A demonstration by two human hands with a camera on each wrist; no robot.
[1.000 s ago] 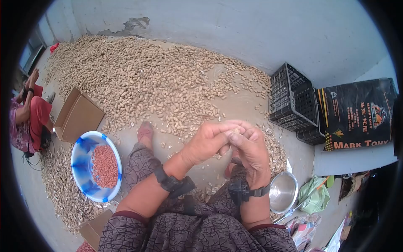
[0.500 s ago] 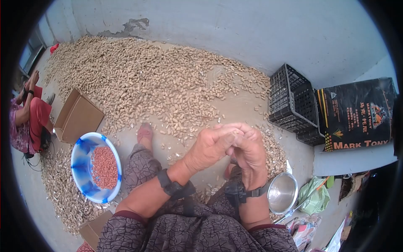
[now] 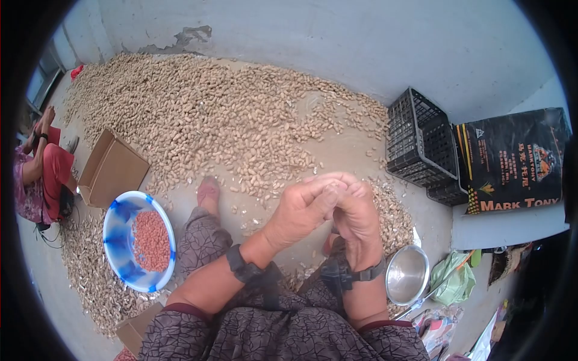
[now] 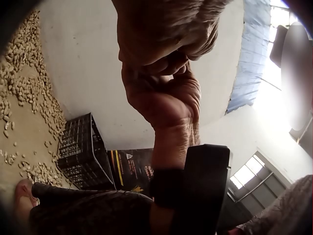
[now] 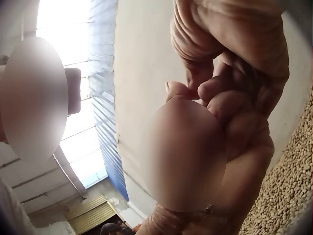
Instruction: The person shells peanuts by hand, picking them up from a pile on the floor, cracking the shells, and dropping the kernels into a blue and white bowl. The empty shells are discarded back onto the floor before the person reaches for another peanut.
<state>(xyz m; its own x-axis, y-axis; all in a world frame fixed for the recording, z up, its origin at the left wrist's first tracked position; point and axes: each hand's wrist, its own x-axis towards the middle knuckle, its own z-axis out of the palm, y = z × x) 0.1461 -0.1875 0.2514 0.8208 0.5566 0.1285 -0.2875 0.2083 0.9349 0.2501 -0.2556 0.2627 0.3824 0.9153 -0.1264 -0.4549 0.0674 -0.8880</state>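
My left hand (image 3: 301,209) and right hand (image 3: 360,224) meet over my lap, their fingers curled together and thumbs side by side in the head view. Between the fingertips they pinch a peanut, now covered by the thumbs and fingers. From the left wrist, the left hand (image 4: 168,29) looms above the right hand (image 4: 168,105), fingertips touching. Unshelled peanuts (image 3: 205,108) lie in a broad heap on the floor ahead. To my left stands a blue-and-white basin (image 3: 112,225) holding pink peanut kernels (image 3: 152,240).
Broken shells (image 3: 90,283) cover the floor at left. A cardboard box (image 3: 120,168) stands behind the basin, near another seated person (image 3: 45,162). On the right are a black crate (image 3: 415,132), a black printed sack (image 3: 512,162), a metal bowl (image 3: 407,275) and a green plastic bag (image 3: 453,280).
A pale peanut showed between the thumb tips one second ago; the fingers have since closed over it. The thumbs have drawn together, and the right wrist has shifted slightly left.
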